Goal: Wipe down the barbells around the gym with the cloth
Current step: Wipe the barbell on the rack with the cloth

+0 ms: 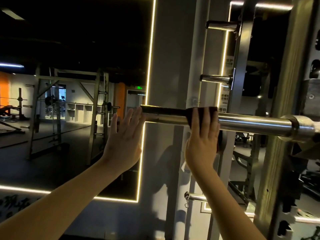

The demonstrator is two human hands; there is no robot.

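Head view: LED-edged mirror fills left side, rack upright stands at right. Barbell sleeve juts horizontally from rack toward mirror. Left hand flat, fingers straight and spread, fingertips touching sleeve's free end. Right hand, apart from left, presses straight fingers on dark cloth draped over sleeve mid-length.

A dark brown cloth lies over the shiny silver barbell; orange wall panels behind.
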